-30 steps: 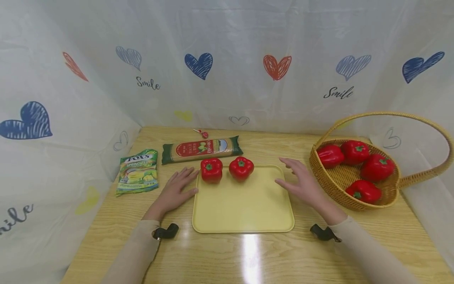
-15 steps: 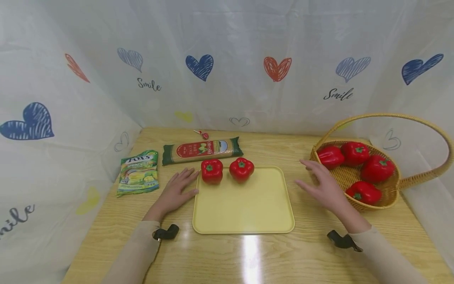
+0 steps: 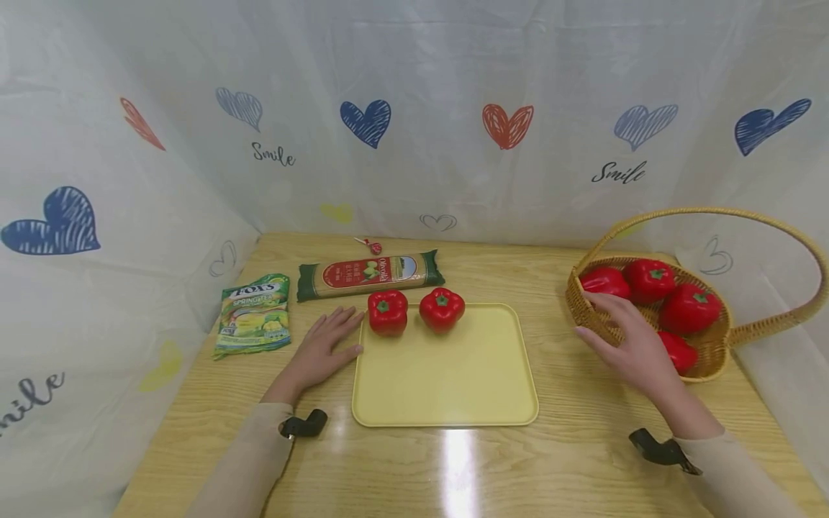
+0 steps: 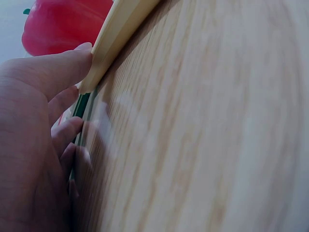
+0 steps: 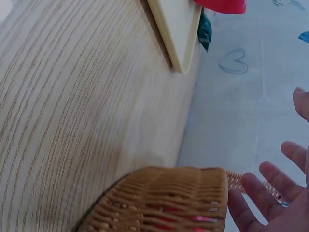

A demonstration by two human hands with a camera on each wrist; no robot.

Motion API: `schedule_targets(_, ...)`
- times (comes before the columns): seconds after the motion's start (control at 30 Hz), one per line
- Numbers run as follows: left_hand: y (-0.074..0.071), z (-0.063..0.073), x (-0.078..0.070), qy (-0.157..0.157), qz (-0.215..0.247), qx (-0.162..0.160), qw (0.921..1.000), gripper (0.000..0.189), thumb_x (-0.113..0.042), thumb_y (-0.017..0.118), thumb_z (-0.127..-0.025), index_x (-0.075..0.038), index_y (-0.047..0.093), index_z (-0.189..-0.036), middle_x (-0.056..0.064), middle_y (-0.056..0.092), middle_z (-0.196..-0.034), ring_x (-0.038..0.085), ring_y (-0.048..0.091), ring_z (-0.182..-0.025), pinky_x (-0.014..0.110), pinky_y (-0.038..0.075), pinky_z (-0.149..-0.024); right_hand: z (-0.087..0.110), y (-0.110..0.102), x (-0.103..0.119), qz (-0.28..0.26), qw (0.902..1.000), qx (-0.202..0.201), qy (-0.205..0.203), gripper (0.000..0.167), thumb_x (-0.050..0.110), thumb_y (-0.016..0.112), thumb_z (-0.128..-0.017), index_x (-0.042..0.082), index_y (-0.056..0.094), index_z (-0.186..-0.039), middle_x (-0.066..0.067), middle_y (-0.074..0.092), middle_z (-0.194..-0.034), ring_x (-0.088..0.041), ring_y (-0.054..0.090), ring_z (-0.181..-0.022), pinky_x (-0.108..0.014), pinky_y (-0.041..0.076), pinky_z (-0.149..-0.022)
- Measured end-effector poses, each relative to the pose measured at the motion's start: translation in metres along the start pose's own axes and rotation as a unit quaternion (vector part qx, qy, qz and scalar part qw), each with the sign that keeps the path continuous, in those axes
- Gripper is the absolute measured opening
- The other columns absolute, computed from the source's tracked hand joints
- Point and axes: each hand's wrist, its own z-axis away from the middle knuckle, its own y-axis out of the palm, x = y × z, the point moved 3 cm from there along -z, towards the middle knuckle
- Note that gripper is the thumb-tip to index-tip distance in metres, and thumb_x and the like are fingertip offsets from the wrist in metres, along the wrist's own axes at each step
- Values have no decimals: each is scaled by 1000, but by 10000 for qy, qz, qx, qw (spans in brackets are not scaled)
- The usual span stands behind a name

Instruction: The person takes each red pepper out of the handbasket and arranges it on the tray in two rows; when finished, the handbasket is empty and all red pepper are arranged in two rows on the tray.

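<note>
My left hand [image 3: 322, 349] lies on the table at the left edge of the yellow tray [image 3: 447, 381], fingers extended. In the left wrist view its thumb touches the tray's rim [image 4: 104, 53]. Two red bell peppers, one on the left [image 3: 387, 314] and one on the right [image 3: 442, 311], sit along the tray's far side. Over the near left rim of the wicker basket [image 3: 586, 320] hovers my right hand [image 3: 635, 349], its fingers spread and holding nothing. Several red bell peppers [image 3: 689, 309] lie in the basket; one [image 3: 678, 352] is partly covered by the hand.
Behind the tray lies a spaghetti pack [image 3: 369, 275], with a lollipop [image 3: 373, 247] beyond it. A green candy bag [image 3: 254, 315] lies at the table's left. The basket's tall handle [image 3: 706, 211] arches over its right side. A patterned curtain [image 3: 414, 129] borders the table.
My right hand has moved rightward from the tray's right edge to above the basket's rim. The left hand, tray and peppers have stayed in place.
</note>
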Motion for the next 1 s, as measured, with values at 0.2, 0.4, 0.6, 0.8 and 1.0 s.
schedule_targets(0.2, 0, 0, -1, -22, -26, -1, 10000, 66, -40, 63, -100, -15, 41, -157, 13, 32, -164, 34, 16, -155, 53, 4, -126, 7, -12, -10, 1, 10000, -16, 1, 60, 25, 79, -91, 14, 57, -145, -15, 53, -141, -39, 60, -110, -6, 38, -83)
schedule_targets(0.4, 0, 0, -1, -42, -65, 7, 10000, 66, -40, 63, -100, -16, 41, -157, 12, 32, -164, 34, 16, -155, 53, 4, -126, 13, -24, -21, 86, 9999, -124, 28, 59, 23, 81, -89, 12, 59, -144, -17, 55, -141, -39, 54, -115, -20, 46, -96)
schedule_targets(0.6, 1, -1, -1, -64, -40, 18, 10000, 66, -40, 63, -100, -16, 41, -157, 12, 32, -164, 33, 16, -155, 52, 3, -126, 18, -33, -36, 36, 9995, 17, 299, 60, 23, 79, -91, 8, 56, -145, -24, 50, -143, -49, 42, -130, -79, 32, -98)
schedule_targets(0.8, 1, -1, 0, -37, -57, -3, 10000, 66, -41, 63, -100, -17, 41, -158, 12, 32, -164, 33, 16, -155, 52, 4, -126, 25, -40, -50, 47, 9986, 71, 520, 59, 25, 79, -91, 7, 57, -143, -25, 48, -143, -52, 41, -129, -79, 32, -96)
schedule_targets(1.0, 1, -1, 0, -11, -71, -18, 10000, 66, -40, 63, -100, -16, 41, -158, 12, 32, -164, 34, 16, -155, 53, 4, -126, 27, -46, -66, 101, 9988, 109, 456, 54, 22, 79, -91, 2, 60, -138, -31, 50, -139, -58, 38, -127, -81, 26, -101)
